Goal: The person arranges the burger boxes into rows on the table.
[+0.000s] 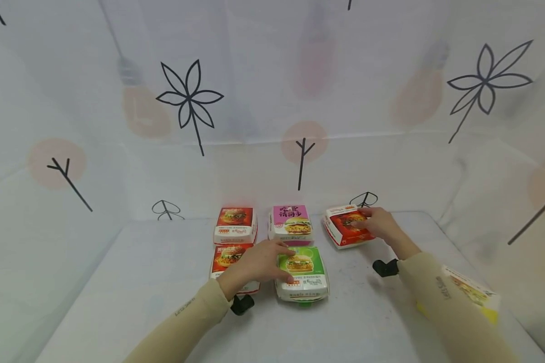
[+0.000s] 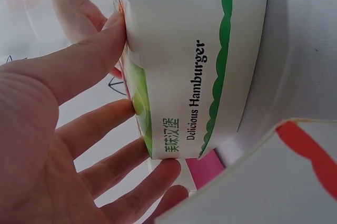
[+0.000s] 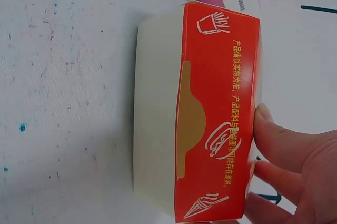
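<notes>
Several cardboard hamburger boxes stand on the white table. My left hand [image 1: 264, 262] spreads over a green-and-white hamburger box [image 1: 302, 275] at the front middle. In the left wrist view its thumb and fairly straight fingertips touch the top edges of that box [image 2: 179, 66]. To the right, my right hand [image 1: 381, 225] grips a red hamburger box [image 1: 345, 225] that sits turned at an angle. Seen from the right wrist, the thumb lies on the top of this red box [image 3: 218, 113], with the other fingers curled at its far side, partly hidden.
A pink hamburger box [image 1: 291, 222] sits behind the green one. Two red-and-white boxes stand at left, one behind [image 1: 235, 224] and one in front [image 1: 222, 259], partly covered by my left hand. My right sleeve partly hides a yellow-and-white box [image 1: 477, 292]. Patterned cloth [image 1: 254, 166] hangs behind.
</notes>
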`<move>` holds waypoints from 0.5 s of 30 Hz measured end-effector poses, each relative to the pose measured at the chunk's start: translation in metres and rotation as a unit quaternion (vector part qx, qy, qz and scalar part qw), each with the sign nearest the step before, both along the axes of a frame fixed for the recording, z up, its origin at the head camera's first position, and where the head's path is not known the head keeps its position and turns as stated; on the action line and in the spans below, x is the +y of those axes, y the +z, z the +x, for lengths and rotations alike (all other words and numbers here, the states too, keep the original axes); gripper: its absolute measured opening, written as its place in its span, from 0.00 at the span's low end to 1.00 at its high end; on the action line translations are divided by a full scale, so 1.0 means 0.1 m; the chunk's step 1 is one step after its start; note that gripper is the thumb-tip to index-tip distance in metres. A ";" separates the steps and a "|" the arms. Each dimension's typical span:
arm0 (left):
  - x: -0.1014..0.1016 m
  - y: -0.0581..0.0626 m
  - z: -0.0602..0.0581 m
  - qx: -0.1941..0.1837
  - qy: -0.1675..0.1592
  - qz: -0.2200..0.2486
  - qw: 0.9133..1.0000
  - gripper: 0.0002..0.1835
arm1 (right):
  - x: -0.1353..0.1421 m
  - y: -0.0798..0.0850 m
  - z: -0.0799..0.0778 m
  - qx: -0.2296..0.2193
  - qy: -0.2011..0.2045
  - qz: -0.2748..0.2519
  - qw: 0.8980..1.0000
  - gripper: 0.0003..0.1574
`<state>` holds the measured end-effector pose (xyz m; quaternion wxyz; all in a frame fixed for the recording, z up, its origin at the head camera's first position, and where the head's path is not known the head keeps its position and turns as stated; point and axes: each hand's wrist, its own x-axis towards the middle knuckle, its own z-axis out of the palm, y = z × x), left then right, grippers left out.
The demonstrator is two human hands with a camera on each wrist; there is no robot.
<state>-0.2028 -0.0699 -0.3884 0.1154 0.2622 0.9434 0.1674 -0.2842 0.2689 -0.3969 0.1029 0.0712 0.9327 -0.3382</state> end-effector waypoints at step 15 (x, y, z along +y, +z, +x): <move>0.12 0.20 -0.18 -0.017 0.002 0.064 0.998 0.34 | -0.06 0.00 0.06 0.015 -0.008 0.008 1.000 0.46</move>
